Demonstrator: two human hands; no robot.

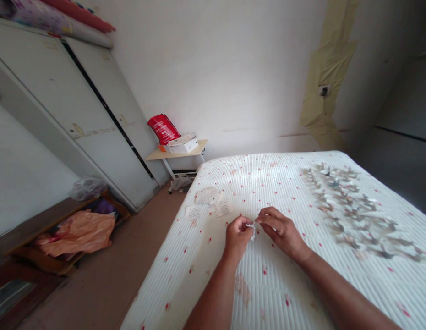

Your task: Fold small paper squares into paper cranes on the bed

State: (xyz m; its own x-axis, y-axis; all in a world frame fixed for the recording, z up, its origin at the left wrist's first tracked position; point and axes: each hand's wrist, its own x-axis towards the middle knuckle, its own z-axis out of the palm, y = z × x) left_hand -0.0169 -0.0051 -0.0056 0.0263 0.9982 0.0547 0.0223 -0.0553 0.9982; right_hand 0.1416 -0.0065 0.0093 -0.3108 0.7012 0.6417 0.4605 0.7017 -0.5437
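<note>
My left hand and my right hand are close together above a white quilted mattress with small red dots. Both pinch a small piece of folded white paper between their fingertips. Its shape is too small to make out. Several flat paper slips with printing lie on the mattress beyond my left hand. To the right of my right hand, a large spread of small folded paper figures, probably cranes, covers the mattress and looks blurred.
A small cream side table holds a white box and a red packet by the far wall. A tall grey wardrobe stands at the left. A low wooden frame with orange cloth sits on the brown floor left of the bed.
</note>
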